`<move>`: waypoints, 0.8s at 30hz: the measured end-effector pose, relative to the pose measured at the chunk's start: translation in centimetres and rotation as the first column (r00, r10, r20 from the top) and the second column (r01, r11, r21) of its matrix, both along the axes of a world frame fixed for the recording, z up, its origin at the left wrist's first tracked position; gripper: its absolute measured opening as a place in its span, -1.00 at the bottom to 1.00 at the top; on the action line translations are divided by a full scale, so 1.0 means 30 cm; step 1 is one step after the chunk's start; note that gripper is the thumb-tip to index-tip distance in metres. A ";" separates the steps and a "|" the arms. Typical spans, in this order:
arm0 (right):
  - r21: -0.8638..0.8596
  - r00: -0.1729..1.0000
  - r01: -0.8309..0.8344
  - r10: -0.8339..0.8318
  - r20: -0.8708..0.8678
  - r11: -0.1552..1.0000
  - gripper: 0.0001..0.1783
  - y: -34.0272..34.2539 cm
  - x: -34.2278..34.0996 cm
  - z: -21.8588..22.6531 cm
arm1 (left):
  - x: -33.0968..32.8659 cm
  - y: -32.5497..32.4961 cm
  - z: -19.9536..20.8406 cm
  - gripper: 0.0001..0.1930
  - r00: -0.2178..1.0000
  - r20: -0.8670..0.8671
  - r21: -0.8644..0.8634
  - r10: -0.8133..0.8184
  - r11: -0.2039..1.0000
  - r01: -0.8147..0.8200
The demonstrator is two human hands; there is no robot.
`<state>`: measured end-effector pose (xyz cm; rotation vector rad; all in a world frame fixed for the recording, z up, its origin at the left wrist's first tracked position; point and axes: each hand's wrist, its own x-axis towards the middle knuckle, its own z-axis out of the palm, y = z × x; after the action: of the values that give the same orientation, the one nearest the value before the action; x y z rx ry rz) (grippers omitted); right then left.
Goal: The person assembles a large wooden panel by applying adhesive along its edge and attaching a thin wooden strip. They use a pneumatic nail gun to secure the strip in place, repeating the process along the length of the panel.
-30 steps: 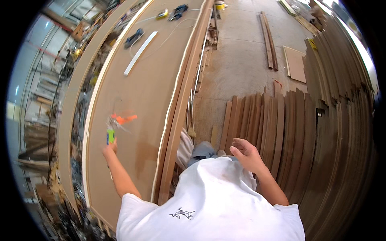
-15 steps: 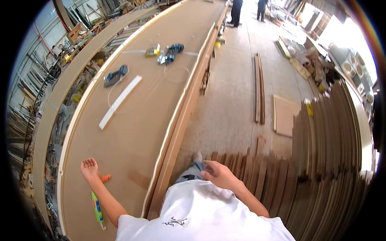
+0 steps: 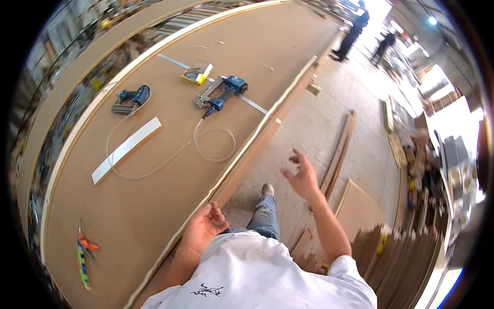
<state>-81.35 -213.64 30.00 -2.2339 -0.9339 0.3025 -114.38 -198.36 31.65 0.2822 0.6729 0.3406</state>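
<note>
My left hand point(image 3: 205, 226) hangs by the near edge of a long brown panel point(image 3: 154, 206), its fingers loosely curled with nothing seen in them. Over the concrete floor to the right, my right hand point(image 3: 304, 177) is raised with fingers apart, holding nothing. Lying on the panel are a blue nail gun point(image 3: 226, 93) and a smaller blue nail gun point(image 3: 133, 99), with a thin clear hose point(image 3: 170, 159) looping between them. A white strip point(image 3: 126, 150) rests beside the hose. Left of my left hand is a caulking gun point(image 3: 85, 252) with a green tube and orange grip.
A yellow and white box point(image 3: 197, 75) sits on a thin metallic strip point(image 3: 252, 105) across the panel. On the floor are long brown boards point(image 3: 337, 154), a flat panel point(image 3: 360, 208) and stacked boards point(image 3: 401, 268). Two people point(image 3: 352, 33) stand at the far right.
I have moved forward along the panel, and the view has tilted. My left hand has come from over the panel to its edge; my right hand has reached forward.
</note>
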 end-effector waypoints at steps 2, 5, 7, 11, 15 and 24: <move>-0.010 0.973 -0.142 0.141 0.183 0.990 -0.10 0.172 0.302 -0.019 | 0.163 -0.040 -0.034 -0.84 0.998 -0.049 -0.021 0.047 0.999 -0.048; -0.141 0.856 -0.307 0.337 0.393 0.941 -0.07 0.366 0.697 -0.097 | 0.334 -0.074 -0.067 -0.86 0.935 -0.119 -0.039 0.335 0.939 -0.341; -0.239 0.730 -0.416 0.479 0.488 0.877 -0.04 0.518 0.896 -0.126 | 0.368 -0.118 -0.078 -0.86 0.801 -0.146 -0.064 0.580 0.802 -0.593; -0.487 0.377 -0.598 0.760 0.530 0.637 0.13 0.650 1.203 -0.154 | 0.444 -0.237 -0.082 -0.87 0.600 -0.091 -0.071 0.795 0.596 -0.800; -0.598 0.314 -0.686 0.910 0.271 0.415 0.15 0.735 1.331 -0.155 | 0.448 -0.352 -0.191 -0.88 0.252 -0.213 -0.074 0.944 0.242 -0.967; -0.558 0.083 -0.807 0.973 0.217 0.193 0.11 0.922 1.478 -0.220 | 0.517 -0.382 -0.313 -0.84 0.019 -0.188 -0.177 0.982 -0.015 -0.984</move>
<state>-37.00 -185.99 23.40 -1.5645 -2.8222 0.3592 -98.88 -209.82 22.25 -0.5974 0.8321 1.7010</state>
